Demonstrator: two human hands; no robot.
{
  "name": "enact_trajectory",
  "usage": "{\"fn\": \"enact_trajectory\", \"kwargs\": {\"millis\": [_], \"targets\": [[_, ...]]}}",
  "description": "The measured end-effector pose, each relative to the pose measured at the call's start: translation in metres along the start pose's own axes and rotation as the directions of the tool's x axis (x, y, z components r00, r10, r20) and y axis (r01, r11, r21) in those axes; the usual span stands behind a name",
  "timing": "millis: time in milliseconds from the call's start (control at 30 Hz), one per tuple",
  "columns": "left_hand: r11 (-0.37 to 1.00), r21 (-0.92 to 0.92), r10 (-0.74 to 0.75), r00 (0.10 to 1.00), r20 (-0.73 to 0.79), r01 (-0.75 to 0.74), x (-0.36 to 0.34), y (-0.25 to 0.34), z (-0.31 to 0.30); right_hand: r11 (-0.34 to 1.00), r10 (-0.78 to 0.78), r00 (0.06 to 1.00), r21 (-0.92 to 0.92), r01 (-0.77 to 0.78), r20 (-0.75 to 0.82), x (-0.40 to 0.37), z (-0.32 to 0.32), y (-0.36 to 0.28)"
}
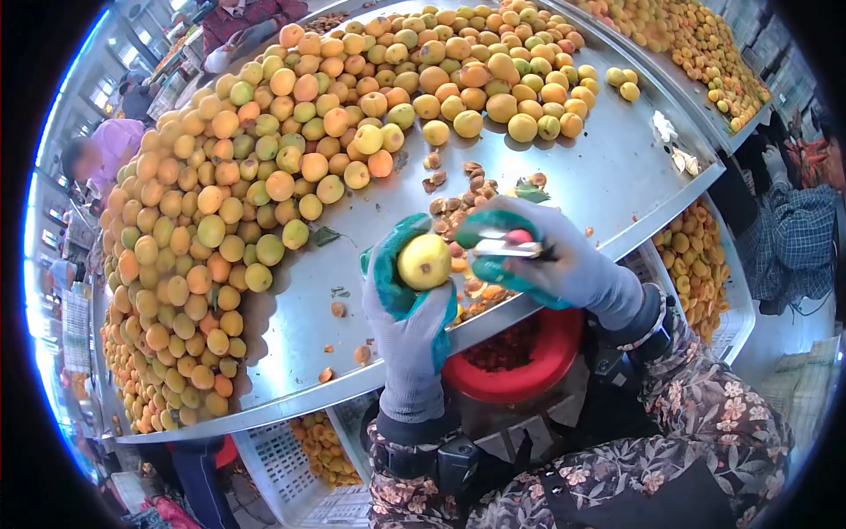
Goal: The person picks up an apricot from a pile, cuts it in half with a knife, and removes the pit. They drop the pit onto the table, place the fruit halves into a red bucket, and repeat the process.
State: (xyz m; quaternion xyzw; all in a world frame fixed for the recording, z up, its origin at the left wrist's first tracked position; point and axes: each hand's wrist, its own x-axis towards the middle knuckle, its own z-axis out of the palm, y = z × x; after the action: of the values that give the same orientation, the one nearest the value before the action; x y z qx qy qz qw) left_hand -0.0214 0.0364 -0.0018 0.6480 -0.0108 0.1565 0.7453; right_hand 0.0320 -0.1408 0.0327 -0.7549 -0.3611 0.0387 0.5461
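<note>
Both my hands wear grey gloves with green palms. My left hand point(410, 304) is wrapped round a yellow apricot point(424, 262) above the table's front edge. Just to the right, my right hand point(538, 251) grips a small tool point(508, 244) with a whitish metal part and a red spot; motion blurs it, and its exact kind is unclear. The tool and the apricot are apart. Behind my hands, brown pits point(467, 196) lie in a small heap on the metal table point(300, 366). Beneath the table edge is a red basin point(520, 383) with dark reddish contents.
Many whole apricots point(264, 159) are piled over the back and left of the table. White crates point(291, 467) with apricot pieces stand below at left, and another crate point(696, 260) at right. Other people point(110, 150) are at the far left, the top and the right.
</note>
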Motion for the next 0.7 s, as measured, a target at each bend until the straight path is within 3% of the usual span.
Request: {"fn": "enact_trajectory", "kwargs": {"millis": [33,100,133,267,367,433,567,633,700], "targets": [[1.0,0.001,-0.01,1.0,0.006,0.01,-0.001,0.001,0.002,1.0,0.01,1.0,0.004,-0.01,-0.005,0.001,0.002,-0.004],[0.962,-0.224,-0.146,0.987,0.065,0.157,-0.002,0.008,0.009,0.993,0.1,0.995,-0.054,-0.101,-0.03,0.0,0.008,-0.008],[0.962,-0.229,-0.134,0.988,0.077,0.149,-0.003,0.009,0.012,0.997,0.043,0.989,-0.058,-0.052,-0.141,-0.004,0.016,0.001],[0.974,-0.189,-0.104,0.985,0.135,0.128,-0.003,0.014,0.015,0.995,0.076,0.994,-0.054,-0.08,-0.076,-0.003,0.013,0.001],[0.945,-0.251,-0.171,0.971,0.166,0.21,-0.008,0.017,0.017,0.989,-0.056,0.99,-0.144,0.037,-0.132,-0.007,0.014,0.006],[0.989,-0.075,-0.114,0.982,0.149,0.126,-0.01,0.016,0.018,0.982,0.023,0.996,-0.184,-0.038,-0.084,-0.007,0.015,0.007],[1.0,0.009,-0.027,0.989,0.146,0.026,-0.013,0.016,0.016,0.965,-0.096,0.982,-0.256,0.052,-0.162,-0.008,0.021,0.004],[1.0,0.01,-0.008,0.995,0.102,0.007,-0.016,0.014,0.017,0.988,-0.008,0.986,-0.154,-0.018,-0.165,-0.006,0.023,0.0],[0.997,0.077,0.023,0.993,0.115,-0.032,-0.015,0.013,0.015,0.981,0.017,0.994,-0.191,-0.037,-0.106,-0.005,0.025,0.004]]}}
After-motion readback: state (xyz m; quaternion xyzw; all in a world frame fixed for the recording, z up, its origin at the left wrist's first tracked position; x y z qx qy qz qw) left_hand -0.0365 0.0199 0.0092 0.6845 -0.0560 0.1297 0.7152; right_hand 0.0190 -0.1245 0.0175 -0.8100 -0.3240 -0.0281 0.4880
